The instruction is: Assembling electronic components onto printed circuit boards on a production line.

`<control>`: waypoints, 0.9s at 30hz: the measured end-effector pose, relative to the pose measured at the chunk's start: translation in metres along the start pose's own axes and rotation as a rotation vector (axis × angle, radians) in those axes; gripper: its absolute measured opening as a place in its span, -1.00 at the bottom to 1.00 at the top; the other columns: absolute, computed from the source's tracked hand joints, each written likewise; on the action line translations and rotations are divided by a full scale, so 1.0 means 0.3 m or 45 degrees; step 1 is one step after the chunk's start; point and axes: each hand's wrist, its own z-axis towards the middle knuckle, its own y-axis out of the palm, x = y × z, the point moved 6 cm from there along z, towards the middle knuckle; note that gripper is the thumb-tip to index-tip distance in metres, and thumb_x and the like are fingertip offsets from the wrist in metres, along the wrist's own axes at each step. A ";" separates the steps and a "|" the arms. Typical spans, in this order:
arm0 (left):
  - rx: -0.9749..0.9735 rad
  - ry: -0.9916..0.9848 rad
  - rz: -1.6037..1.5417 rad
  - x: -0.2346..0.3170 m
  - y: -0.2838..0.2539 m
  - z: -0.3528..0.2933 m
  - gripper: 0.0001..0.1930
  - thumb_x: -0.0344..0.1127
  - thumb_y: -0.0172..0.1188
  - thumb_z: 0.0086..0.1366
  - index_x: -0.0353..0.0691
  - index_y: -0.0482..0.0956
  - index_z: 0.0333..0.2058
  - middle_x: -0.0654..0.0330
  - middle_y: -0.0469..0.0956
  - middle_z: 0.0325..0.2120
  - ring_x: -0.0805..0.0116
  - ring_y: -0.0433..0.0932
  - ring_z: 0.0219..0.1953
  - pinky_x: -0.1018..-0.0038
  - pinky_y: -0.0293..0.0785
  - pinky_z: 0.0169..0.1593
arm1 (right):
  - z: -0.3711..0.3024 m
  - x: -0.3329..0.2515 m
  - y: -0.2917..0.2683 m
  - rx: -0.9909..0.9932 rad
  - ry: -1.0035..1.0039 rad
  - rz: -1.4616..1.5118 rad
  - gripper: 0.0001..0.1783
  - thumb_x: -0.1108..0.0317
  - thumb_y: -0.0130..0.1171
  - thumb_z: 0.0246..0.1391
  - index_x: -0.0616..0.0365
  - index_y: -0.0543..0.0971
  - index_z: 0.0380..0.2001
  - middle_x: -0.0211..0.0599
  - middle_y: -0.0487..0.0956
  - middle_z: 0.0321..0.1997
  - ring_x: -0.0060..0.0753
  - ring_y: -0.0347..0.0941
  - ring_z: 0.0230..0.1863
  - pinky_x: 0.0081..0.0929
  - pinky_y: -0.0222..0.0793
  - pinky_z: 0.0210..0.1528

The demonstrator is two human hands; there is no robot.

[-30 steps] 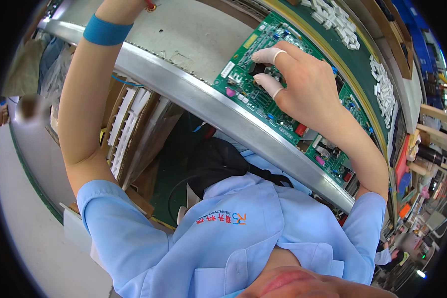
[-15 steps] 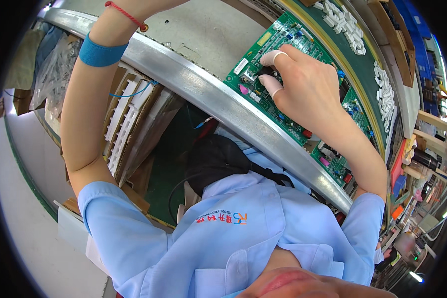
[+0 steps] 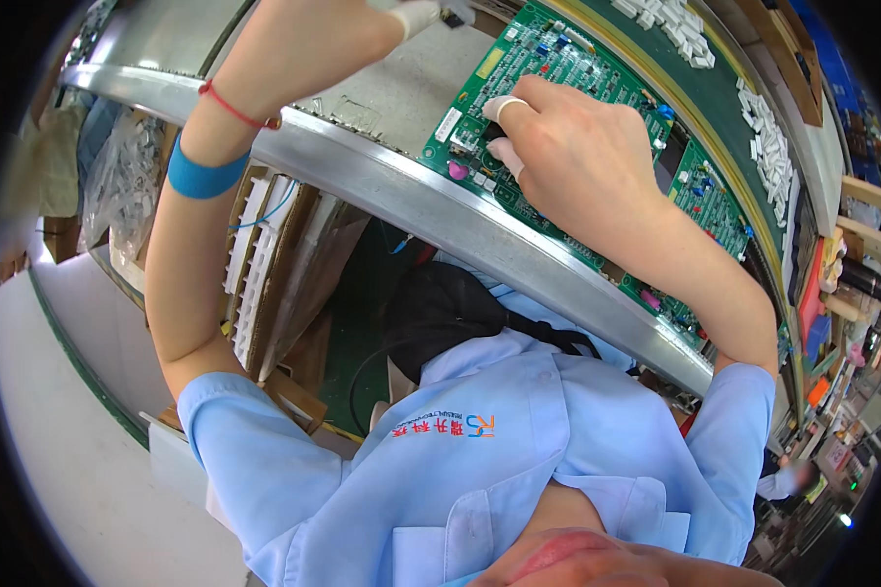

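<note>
My right hand (image 3: 582, 147), with white finger cots on thumb and forefinger, is closed over a green circuit board (image 3: 499, 83). Between those fingertips a small black component (image 3: 494, 130) shows at the board's near-left part; whether it is seated there I cannot tell. At the upper edge my left hand (image 3: 328, 49), wearing a finger cot too, pinches a small black and grey part (image 3: 453, 16), blurred and partly cut off. A second green board (image 3: 707, 201) lies to the right, partly behind my right forearm.
A metal rail (image 3: 401, 201) runs along the near side of the boards. White plastic pieces (image 3: 768, 157) lie in heaps on the green strip beyond. At left, white trays (image 3: 250, 249) stand below the rail, near a clear plastic bag (image 3: 117, 186).
My left hand has come into view at the top with a small part in its fingers. The view has shifted; my right hand stays at the black component on the board.
</note>
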 end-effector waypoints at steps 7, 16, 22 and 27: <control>-0.193 0.340 0.367 -0.007 0.079 -0.072 -0.74 -0.50 0.25 0.11 -0.08 0.64 -0.20 0.27 0.61 -0.31 0.33 0.48 -0.21 0.39 0.22 0.02 | -0.064 0.162 -0.202 0.080 0.302 0.222 -0.71 0.27 0.29 -0.03 0.03 0.60 -0.18 -0.45 0.57 -0.34 -0.48 0.34 -0.53 -0.52 0.26 -0.45; -0.373 0.474 0.398 0.031 0.177 -0.089 -0.77 -0.53 0.29 0.01 -0.13 0.63 -0.31 0.25 0.59 -0.40 0.32 0.51 -0.28 0.32 0.16 0.07 | -0.266 0.365 -0.168 0.057 0.598 0.317 -0.72 0.30 0.25 -0.01 0.01 0.59 -0.17 -0.47 0.50 -0.42 -0.53 0.25 -0.59 -0.53 0.20 -0.48; -0.387 0.504 0.495 0.062 0.185 -0.086 -0.76 -0.51 0.30 -0.01 -0.13 0.63 -0.31 0.28 0.58 -0.42 0.34 0.51 -0.28 0.28 0.17 0.06 | -0.337 0.437 -0.175 0.074 0.683 0.434 -0.69 0.39 0.21 0.02 0.09 0.57 -0.11 -0.49 0.51 -0.31 -0.59 0.18 -0.53 -0.61 0.16 -0.45; -0.367 0.640 0.674 0.085 0.202 -0.093 -0.76 -0.54 0.18 -0.08 -0.17 0.62 -0.36 0.31 0.59 -0.43 0.32 0.51 -0.29 0.21 0.16 0.07 | -0.372 0.481 -0.159 0.083 0.690 0.435 -0.70 0.39 0.21 0.05 0.09 0.56 -0.09 -0.53 0.51 -0.32 -0.61 0.14 -0.54 -0.63 0.13 -0.45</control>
